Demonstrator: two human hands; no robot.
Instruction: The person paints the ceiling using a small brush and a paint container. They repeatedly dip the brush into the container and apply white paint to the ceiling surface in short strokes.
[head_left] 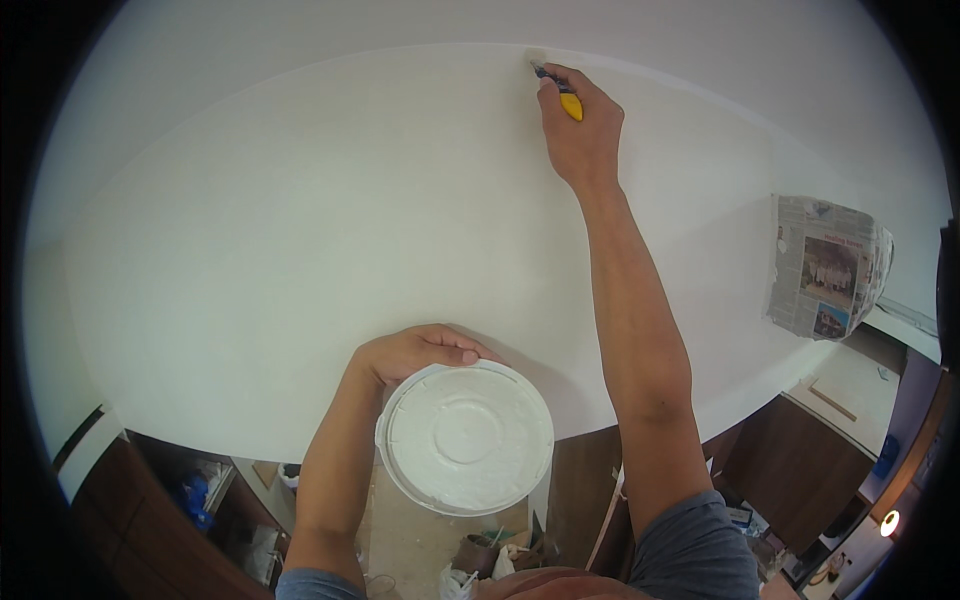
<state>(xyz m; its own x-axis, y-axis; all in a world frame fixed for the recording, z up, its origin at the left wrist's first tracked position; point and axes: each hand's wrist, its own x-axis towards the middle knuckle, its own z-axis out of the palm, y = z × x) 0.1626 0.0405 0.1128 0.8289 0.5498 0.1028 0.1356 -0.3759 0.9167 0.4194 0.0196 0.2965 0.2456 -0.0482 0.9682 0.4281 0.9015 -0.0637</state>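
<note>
My right hand [583, 125] reaches far up with its fingers closed round a paintbrush [570, 104] that has a yellow and dark blue handle. The pale brush tip touches the white surface close to the curved line where it meets another white surface. Nearer to me, my left hand [425, 352] grips the far rim of a round white bucket lid [467, 430]. White paint or paste seems to coat the lid's ringed face. Some of the left fingers are hidden behind the lid.
The broad white surface [330, 220] fills most of the view. A newspaper-wrapped box shape [830, 268] juts out at the right. Below stand brown cabinets [800, 465], open shelves [225, 500] with blue items, and a brown pot [474, 553]. A lamp [889, 522] glows at lower right.
</note>
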